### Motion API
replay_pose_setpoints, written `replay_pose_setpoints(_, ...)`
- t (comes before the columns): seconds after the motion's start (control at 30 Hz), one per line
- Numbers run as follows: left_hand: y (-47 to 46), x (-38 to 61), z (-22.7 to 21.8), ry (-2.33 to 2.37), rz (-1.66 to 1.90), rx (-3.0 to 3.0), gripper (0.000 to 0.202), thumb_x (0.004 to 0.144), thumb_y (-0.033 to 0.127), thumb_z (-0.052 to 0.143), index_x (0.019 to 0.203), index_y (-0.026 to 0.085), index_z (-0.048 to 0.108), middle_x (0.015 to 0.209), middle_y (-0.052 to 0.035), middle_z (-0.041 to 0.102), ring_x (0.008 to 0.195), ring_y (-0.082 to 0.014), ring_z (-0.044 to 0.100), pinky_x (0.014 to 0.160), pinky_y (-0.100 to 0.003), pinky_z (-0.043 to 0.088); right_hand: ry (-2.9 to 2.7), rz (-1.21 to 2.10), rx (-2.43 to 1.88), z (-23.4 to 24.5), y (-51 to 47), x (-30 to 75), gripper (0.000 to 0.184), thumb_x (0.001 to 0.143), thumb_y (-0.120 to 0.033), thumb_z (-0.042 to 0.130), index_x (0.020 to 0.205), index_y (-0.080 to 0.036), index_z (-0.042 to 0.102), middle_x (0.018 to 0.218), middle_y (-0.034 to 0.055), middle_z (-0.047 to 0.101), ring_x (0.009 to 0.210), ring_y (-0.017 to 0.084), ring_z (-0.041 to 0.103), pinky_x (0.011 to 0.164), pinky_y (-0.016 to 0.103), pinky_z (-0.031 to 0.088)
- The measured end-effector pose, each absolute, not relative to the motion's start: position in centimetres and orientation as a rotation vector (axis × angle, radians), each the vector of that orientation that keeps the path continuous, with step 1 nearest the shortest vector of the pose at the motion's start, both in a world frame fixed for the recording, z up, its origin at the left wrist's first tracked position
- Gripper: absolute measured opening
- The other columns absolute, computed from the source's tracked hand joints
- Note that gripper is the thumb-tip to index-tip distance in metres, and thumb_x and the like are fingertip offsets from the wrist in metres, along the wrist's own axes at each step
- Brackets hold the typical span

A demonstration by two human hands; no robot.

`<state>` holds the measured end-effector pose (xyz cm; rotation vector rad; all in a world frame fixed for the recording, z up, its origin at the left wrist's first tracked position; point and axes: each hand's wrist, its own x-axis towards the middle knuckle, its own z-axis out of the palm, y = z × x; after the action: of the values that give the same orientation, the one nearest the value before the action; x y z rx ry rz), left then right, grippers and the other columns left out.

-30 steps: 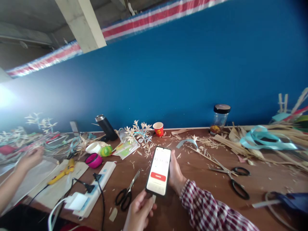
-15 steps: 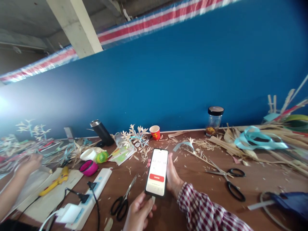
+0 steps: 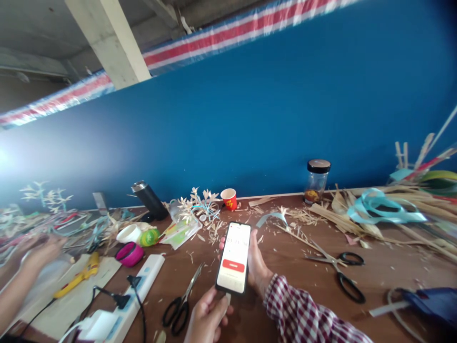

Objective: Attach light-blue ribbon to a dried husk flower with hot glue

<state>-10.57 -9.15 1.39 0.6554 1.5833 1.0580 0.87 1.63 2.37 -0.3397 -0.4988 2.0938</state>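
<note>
My right hand (image 3: 257, 267) grips a smartphone (image 3: 233, 257) upright over the brown table (image 3: 293, 281); its lit screen shows a timer and a red button. My sleeve is red-and-white checked. My left hand (image 3: 207, 317) sits just below the phone's bottom edge, fingers curled and pinched on a small pale piece at its lower end. Black-handled scissors (image 3: 180, 301) lie open on the table just left of my hands.
A second pair of scissors (image 3: 339, 269) lies to the right. Straw strips and blue ribbon (image 3: 382, 207) pile at right. A jar (image 3: 317, 181), red cup (image 3: 228, 198), black flask (image 3: 150, 200), power strip (image 3: 134, 295) and another person's hand (image 3: 43, 252) are at the back and left.
The view has shifted slightly; the phone stays in my right hand and my left hand stays under it. The other person's hand at left has moved a little.
</note>
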Motion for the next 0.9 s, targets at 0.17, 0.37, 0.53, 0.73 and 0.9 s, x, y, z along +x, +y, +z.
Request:
replay_pose_setpoints(0.17, -9.09, -10.81, 1.74, 1.576, 1.048, 0.666, 0.075, 0.046, 0.056, 0.078, 0.106, 0.013, 0.062, 0.058, -0.0051, 0.063, 0.043, -0.0061, 0.041, 0.038, -0.013, 0.010, -0.502, 2.117, -0.360, 2.40, 1.70, 0.87, 0.084, 0.072, -0.083, 0.018, 0.096, -0.014, 0.062, 0.081, 0.0134, 0.068, 0.073, 0.024, 0.065, 0.068, 0.040, 0.051)
replay_pose_setpoints(0.37, -8.90, -11.04, 1.82, 1.568, 1.038, 0.681, 0.075, 0.047, 0.055, 0.078, 0.107, 0.013, 0.061, 0.059, -0.0053, 0.063, 0.043, -0.0065, 0.041, 0.038, -0.014, 0.011, -0.471, 2.115, -0.289, 2.24, 1.81, 0.90, 0.085, 0.073, -0.082, 0.018, 0.095, -0.013, 0.063, 0.087, 0.0133, 0.069, 0.071, 0.022, 0.065, 0.071, 0.039, 0.051)
replay_pose_setpoints(0.53, -9.01, -10.97, 1.53, 1.577, 1.028, 0.679, 0.075, 0.048, 0.055, 0.077, 0.108, 0.013, 0.060, 0.061, -0.0057, 0.064, 0.044, -0.0053, 0.040, 0.040, -0.013, 0.011, -0.472, 2.139, -0.346, 2.24, 1.78, 1.02, 0.086, 0.071, -0.083, 0.017, 0.092, -0.014, 0.063, 0.076, 0.0128, 0.069, 0.072, 0.024, 0.066, 0.068, 0.040, 0.051)
replay_pose_setpoints(0.73, -9.10, -10.83, 1.67, 1.567, 1.030, 0.660, 0.075, 0.047, 0.055, 0.077, 0.108, 0.014, 0.060, 0.060, -0.0055, 0.064, 0.043, -0.0056, 0.041, 0.040, -0.013, 0.010, -0.433, 2.156, -0.277, 2.04, 1.78, 0.99, 0.085, 0.073, -0.082, 0.017, 0.092, -0.013, 0.064, 0.075, 0.0123, 0.069, 0.072, 0.024, 0.066, 0.069, 0.039, 0.051)
replay_pose_setpoints(0.9, -9.08, -10.61, 2.09, 1.562, 1.033, 0.652, 0.071, 0.045, 0.054, 0.078, 0.101, 0.014, 0.063, 0.059, -0.0050, 0.064, 0.043, -0.0057, 0.041, 0.040, -0.014, 0.009, -0.397, 2.174, -0.242, 1.98, 1.92, 0.94, 0.084, 0.074, -0.081, 0.018, 0.093, -0.012, 0.063, 0.075, 0.0120, 0.069, 0.071, 0.023, 0.065, 0.070, 0.040, 0.051)
